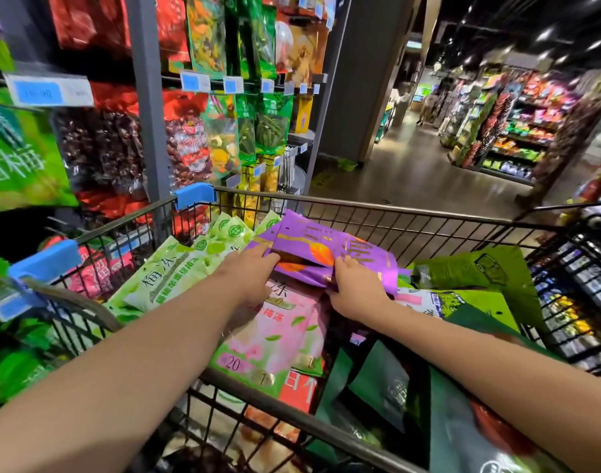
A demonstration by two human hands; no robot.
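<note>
As you lean over the near rim of the cart [292, 416], hold your arms high so they do not squash the dark green bags [377, 380] by the near right corner or the pink bag [275, 336] in the middle. Your left hand [254, 269] and your right hand [355, 290] both hold the purple bags [346, 249]. These sit on top of the pile, past the middle of the cart and toward its far rim. The fingers of your left hand are curled over the left end of the bags. The fingers of your right hand pinch the near edge. It looks like more than one purple bag, so squeeze them together like a book, or one may slip out. Lift them straight up before you carry them anywhere. Watch the light green bags [176, 278] along the left side, because they touch the purple ones and could slide. Past the far left corner hangs the shelf of snacks [224, 131], so go slowly and do not bump it.
</note>
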